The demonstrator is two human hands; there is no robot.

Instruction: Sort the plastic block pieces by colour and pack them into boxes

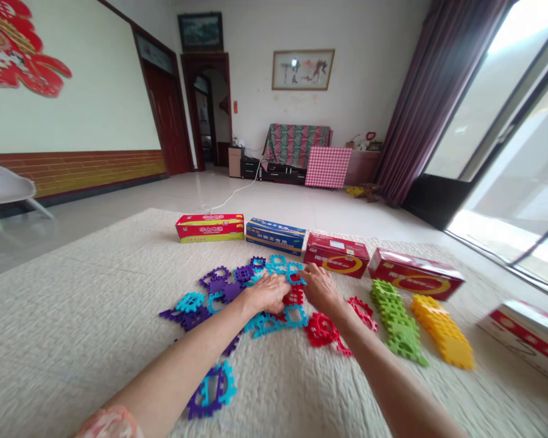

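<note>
My left hand (270,292) reaches down into a pile of toothed plastic building pieces, its fingers bent and pressed together; what lies under them is hidden. Close to its fingertips is a red piece (296,296). My right hand (319,283) is just right of it, with its curled fingers at a light blue piece (296,275). More light blue pieces (267,325) lie in front of the left hand. Purple pieces (231,291) are mixed with light blue ones on the left. Several red pieces (322,330) lie below my right forearm.
A row of green pieces (395,322) and a row of yellow pieces (441,331) lie at right. Behind stand a red-and-yellow box (210,229), a blue box (275,236) and two dark red boxes (337,255). A white-and-red box (530,337) is at far right, on the cream quilted mat (95,304).
</note>
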